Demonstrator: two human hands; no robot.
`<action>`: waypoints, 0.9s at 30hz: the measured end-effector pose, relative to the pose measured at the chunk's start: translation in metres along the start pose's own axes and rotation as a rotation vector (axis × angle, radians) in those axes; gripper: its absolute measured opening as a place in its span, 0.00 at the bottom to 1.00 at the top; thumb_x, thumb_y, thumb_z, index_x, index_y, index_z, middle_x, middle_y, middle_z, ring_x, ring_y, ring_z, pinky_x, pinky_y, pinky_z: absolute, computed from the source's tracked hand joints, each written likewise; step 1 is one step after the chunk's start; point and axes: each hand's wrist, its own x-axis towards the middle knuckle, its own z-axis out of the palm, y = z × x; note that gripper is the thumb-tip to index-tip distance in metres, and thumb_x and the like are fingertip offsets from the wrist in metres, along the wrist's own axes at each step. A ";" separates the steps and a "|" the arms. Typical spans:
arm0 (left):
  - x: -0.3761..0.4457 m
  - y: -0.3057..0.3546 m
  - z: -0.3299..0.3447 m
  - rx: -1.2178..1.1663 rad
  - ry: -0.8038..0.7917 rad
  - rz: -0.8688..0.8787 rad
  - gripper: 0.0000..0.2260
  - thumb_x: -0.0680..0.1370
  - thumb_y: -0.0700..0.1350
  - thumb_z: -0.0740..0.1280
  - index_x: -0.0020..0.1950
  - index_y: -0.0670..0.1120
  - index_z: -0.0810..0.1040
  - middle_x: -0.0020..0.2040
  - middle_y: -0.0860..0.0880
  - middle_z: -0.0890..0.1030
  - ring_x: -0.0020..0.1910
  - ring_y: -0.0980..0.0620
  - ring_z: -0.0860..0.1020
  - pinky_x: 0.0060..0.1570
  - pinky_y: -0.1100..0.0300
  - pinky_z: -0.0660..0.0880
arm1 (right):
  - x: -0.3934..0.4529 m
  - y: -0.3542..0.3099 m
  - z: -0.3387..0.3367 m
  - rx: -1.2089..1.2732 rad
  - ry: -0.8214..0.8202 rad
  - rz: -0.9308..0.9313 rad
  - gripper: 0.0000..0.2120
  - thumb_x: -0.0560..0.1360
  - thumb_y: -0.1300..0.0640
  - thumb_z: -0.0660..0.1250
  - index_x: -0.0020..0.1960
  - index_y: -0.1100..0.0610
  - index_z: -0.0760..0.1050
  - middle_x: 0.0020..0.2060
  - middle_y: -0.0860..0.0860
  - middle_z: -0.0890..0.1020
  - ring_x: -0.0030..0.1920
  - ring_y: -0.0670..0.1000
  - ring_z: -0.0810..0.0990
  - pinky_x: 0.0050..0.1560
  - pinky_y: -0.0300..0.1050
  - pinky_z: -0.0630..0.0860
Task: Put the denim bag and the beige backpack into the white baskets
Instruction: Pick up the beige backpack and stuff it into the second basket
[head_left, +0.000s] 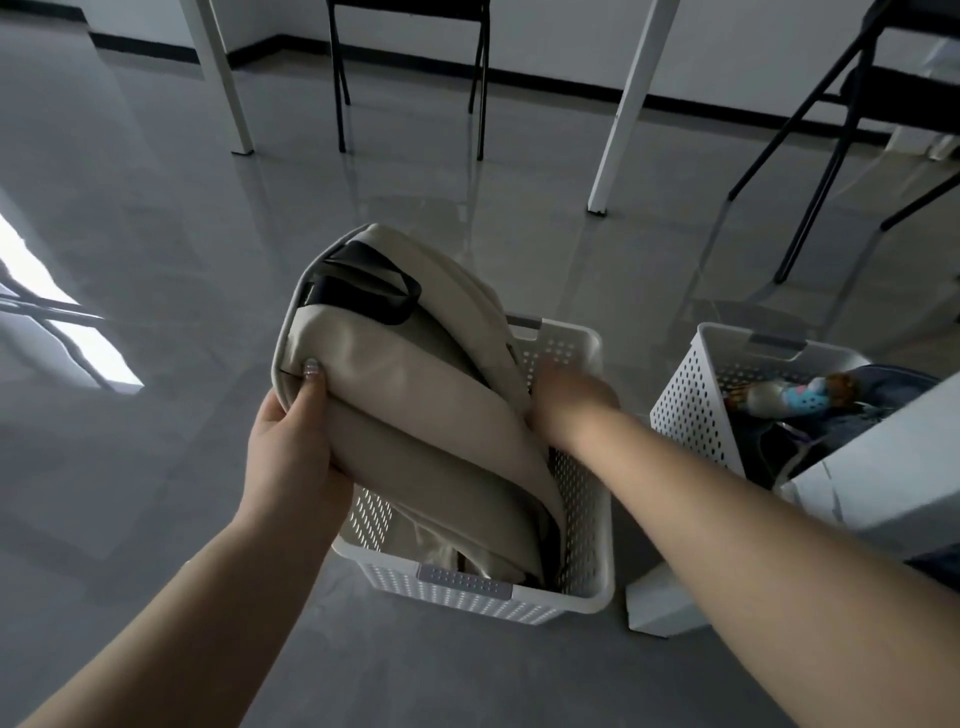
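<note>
- My left hand (296, 436) is clamped on the near-left edge of the beige backpack (415, 395), thumb on top, so I can steer it from the outside.
- My right hand (566, 402) is blurred and sits against the backpack's right side, down between it and the basket wall; I cannot tell whether those fingers are closed on the fabric or only pressing.
- The backpack stands tilted in the left white basket (582, 587): its lower end is inside, its upper end with the dark handle (363, 291) leans out over the far-left rim. I judge it is held at this slant because it is too long to drop in flat.
- The denim bag (878, 400) already lies in the right white basket (691, 400), a small colourful charm (800, 392) on top; a white desk (883, 467) corner hides part of it.
- Only this backpack seems left. I would push the upper end down and inward; the light basket could slide on the glossy floor (156, 260).
</note>
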 end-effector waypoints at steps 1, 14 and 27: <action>-0.001 0.000 0.001 0.006 0.002 0.002 0.07 0.79 0.48 0.62 0.52 0.49 0.78 0.51 0.48 0.83 0.54 0.49 0.80 0.59 0.47 0.76 | 0.008 -0.002 -0.003 0.084 0.092 -0.015 0.23 0.79 0.55 0.57 0.72 0.59 0.60 0.68 0.57 0.70 0.67 0.59 0.71 0.62 0.48 0.68; -0.007 0.001 0.019 -0.028 -0.069 0.024 0.08 0.79 0.49 0.62 0.52 0.49 0.79 0.45 0.51 0.86 0.50 0.52 0.83 0.44 0.57 0.82 | -0.025 -0.013 0.057 1.009 0.451 -0.057 0.20 0.80 0.47 0.51 0.69 0.50 0.68 0.67 0.48 0.73 0.67 0.49 0.70 0.68 0.48 0.65; -0.048 -0.040 0.098 0.689 -0.728 0.359 0.31 0.72 0.52 0.68 0.73 0.53 0.62 0.72 0.55 0.69 0.72 0.62 0.64 0.73 0.59 0.60 | -0.144 0.010 0.085 0.812 0.023 -0.118 0.31 0.69 0.34 0.58 0.70 0.43 0.66 0.65 0.40 0.74 0.65 0.42 0.73 0.62 0.38 0.69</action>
